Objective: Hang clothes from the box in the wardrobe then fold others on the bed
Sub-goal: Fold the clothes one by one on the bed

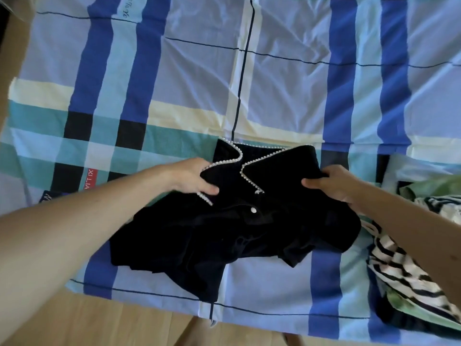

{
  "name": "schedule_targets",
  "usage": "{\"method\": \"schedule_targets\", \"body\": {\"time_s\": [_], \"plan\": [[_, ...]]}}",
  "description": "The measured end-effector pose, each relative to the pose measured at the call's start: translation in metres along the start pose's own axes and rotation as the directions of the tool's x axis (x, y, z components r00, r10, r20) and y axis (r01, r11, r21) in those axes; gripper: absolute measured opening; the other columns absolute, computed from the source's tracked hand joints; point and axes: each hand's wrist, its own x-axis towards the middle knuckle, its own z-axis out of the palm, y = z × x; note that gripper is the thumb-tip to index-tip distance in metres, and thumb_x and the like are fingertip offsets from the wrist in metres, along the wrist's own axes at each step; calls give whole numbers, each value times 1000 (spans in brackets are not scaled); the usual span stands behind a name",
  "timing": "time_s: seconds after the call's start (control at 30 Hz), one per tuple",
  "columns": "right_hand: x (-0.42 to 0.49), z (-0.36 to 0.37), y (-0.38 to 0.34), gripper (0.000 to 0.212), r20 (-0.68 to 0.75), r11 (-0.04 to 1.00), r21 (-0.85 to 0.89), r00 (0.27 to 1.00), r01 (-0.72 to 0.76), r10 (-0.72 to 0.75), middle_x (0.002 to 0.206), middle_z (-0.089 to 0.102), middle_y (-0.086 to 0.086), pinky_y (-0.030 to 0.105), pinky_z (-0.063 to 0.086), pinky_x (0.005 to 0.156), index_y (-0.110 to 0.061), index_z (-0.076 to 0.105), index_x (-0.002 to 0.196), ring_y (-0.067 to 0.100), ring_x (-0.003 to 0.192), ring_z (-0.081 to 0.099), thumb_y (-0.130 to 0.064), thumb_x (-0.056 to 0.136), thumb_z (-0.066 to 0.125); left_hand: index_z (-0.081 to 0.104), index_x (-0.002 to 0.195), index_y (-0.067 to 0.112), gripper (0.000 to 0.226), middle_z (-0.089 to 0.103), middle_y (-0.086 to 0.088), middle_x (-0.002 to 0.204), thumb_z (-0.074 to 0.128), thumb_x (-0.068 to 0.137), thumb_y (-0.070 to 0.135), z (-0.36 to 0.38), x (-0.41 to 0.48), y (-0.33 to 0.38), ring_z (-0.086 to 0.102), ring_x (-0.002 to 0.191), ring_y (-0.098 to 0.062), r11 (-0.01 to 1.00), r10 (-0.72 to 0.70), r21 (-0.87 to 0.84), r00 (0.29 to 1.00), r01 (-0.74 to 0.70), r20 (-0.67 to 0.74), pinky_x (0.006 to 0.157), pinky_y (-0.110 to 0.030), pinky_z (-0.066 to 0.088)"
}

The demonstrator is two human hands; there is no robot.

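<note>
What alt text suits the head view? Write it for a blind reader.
A left hand and a right hand grip the top of a black garment with a bead-trimmed collar, rumpled on a checked bedsheet. Striped and green clothes lie heaped at the right.

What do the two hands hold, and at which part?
Both hold the black garment: the left hand pinches its pearl-trimmed collar, the right hand grips its upper right edge.

A home bedroom: bed (287, 78) under a plaid sheet, heaped clothes (409, 265), wooden floor (99, 323).
</note>
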Motion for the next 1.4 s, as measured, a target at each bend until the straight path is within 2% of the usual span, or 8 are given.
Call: {"method": "schedule_targets", "body": {"time_s": [0.17,0.33,0.43,0.57,0.73,1.0,1.2,1.4], "plan": [[18,-45,-58,21,-129,965,190,979,182,-159,94,68,14,38,56,82,-5,69,108,17,67,64,-19,92,69,67,101,8,17,63,-9,83,65,97,25,-103,9,40,55,68,-18,996,40,-50,893,-70,-447,55,-20,42],[53,-80,-136,43,-406,886,311,891,345,-204,85,53,-6,23,43,56,-29,52,108,2,58,49,-37,70,71,47,141,18,57,55,-3,127,63,93,45,-182,27,58,52,105,-17,987,34,-72,620,-146,-784,78,-24,45],[57,-63,-122,89,-478,939,234,871,252,-114,103,46,0,33,46,66,-26,42,123,13,75,48,-57,52,86,39,143,18,81,44,-10,143,69,77,55,-163,26,36,47,128,-28,995,-89,-99,685,24,-723,104,-38,44],[12,5,-39,31,-487,958,274,871,85,62,99,54,11,42,48,77,-15,47,96,29,90,52,-33,84,70,52,124,6,89,53,-20,130,70,68,73,-66,-1,-41,55,119,-39,936,-353,-249,660,250,-663,95,-48,49],[-39,100,10,38,100,828,446,938,-340,331,76,69,9,36,49,70,-9,68,83,23,69,62,-47,87,70,56,76,21,58,62,-1,79,60,74,79,50,-44,-62,64,81,-29,879,-458,-413,661,238,-594,65,-36,43],[-39,158,-16,27,219,586,782,974,-212,61,110,75,7,30,56,80,-10,66,116,19,94,72,-27,95,66,63,86,14,28,65,-5,83,55,98,39,74,-25,-23,65,87,-33,976,-193,-66,691,206,-697,67,-39,45],[-52,124,12,33,266,303,920,964,-250,-12,120,73,5,42,53,96,-14,62,127,22,110,69,-31,98,58,48,85,13,22,50,-9,90,40,104,22,12,-32,-48,47,83,-32,943,-284,-124,556,308,-781,69,-40,33],[-43,94,60,39,98,351,932,995,-94,8,126,70,4,40,52,94,-14,58,133,23,117,66,-23,95,64,51,116,5,29,55,-20,123,53,96,26,-5,-48,-103,52,113,-41,919,-356,-234,412,317,-839,92,-50,43]]}}
